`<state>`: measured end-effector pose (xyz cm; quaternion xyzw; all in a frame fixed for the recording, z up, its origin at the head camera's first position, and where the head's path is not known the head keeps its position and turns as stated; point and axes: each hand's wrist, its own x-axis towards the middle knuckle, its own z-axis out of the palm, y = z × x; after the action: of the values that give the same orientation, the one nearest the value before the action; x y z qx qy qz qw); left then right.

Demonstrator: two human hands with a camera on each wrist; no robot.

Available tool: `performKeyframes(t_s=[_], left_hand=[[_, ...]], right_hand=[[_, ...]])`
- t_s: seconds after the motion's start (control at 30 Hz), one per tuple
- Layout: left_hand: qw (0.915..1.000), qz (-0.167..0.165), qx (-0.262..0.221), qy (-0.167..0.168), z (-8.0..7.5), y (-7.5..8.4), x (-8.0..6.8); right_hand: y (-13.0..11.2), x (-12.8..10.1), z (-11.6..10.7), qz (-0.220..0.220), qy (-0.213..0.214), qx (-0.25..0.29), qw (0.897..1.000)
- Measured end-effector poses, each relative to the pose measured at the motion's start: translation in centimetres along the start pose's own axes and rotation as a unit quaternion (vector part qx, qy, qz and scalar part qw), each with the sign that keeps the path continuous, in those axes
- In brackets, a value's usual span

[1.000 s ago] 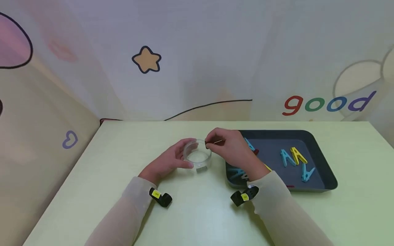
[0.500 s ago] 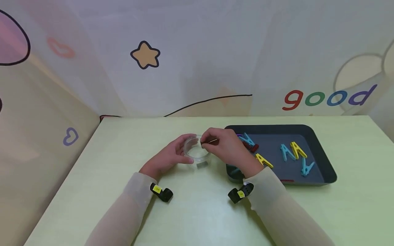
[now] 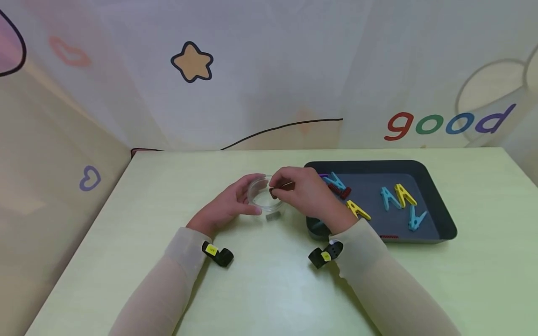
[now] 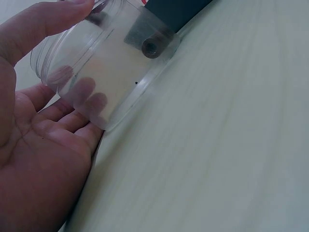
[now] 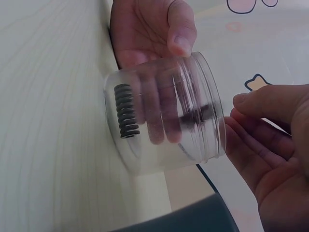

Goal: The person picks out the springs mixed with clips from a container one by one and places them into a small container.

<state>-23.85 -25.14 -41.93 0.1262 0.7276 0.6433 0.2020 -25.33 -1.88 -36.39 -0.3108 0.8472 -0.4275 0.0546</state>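
Note:
A clear plastic jar (image 3: 265, 198) stands on the table with its mouth up. My left hand (image 3: 230, 200) grips it from the left, thumb at the near side and fingers round the far side. A dark grey coil spring (image 5: 126, 111) lies at the jar's bottom. At the mouth, my right hand (image 3: 304, 191) pinches a small dark reddish-brown spring (image 3: 273, 192) between thumb and fingertips. Through the wall in the right wrist view, that dark piece (image 5: 198, 116) shows just inside the rim, somewhat blurred.
A dark grey tray (image 3: 437, 200) stands right of the jar, partly behind my right forearm. It holds yellow clothespins (image 3: 405, 195), blue clothespins (image 3: 390, 198) and dark red springs (image 3: 339, 190). A patterned wall (image 3: 269, 74) rises behind the table.
My right hand has moved left, bringing the dark spring from the jar's right rim over its mouth. My left hand keeps its grip. The head view has tilted slightly down.

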Motion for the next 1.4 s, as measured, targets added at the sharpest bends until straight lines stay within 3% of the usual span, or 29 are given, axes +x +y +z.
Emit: performKeyframes(t_s=[0.3,0.67,0.97,1.13,1.4], left_hand=[[0.9999,0.007,-0.005,-0.009,-0.1,0.6,0.6],[0.9998,0.011,0.012,-0.006,-0.5,1.5,0.9],[0.9998,0.011,0.012,-0.007,-0.9,1.8,1.3],[0.9999,0.015,0.007,-0.003,-0.9,1.7,1.3],[1.0,-0.008,-0.004,0.002,0.1,0.2,0.2]], right_hand=[[0.2,0.2,-1.1,-0.005,0.018,0.005,1.0],[0.2,0.3,-3.8,0.024,0.057,-0.002,0.998],[0.3,0.5,-4.7,0.038,0.079,-0.012,0.996],[0.6,0.5,-5.2,0.055,0.072,-0.026,0.996],[1.8,-0.2,-4.8,0.135,0.011,-0.067,0.988]])
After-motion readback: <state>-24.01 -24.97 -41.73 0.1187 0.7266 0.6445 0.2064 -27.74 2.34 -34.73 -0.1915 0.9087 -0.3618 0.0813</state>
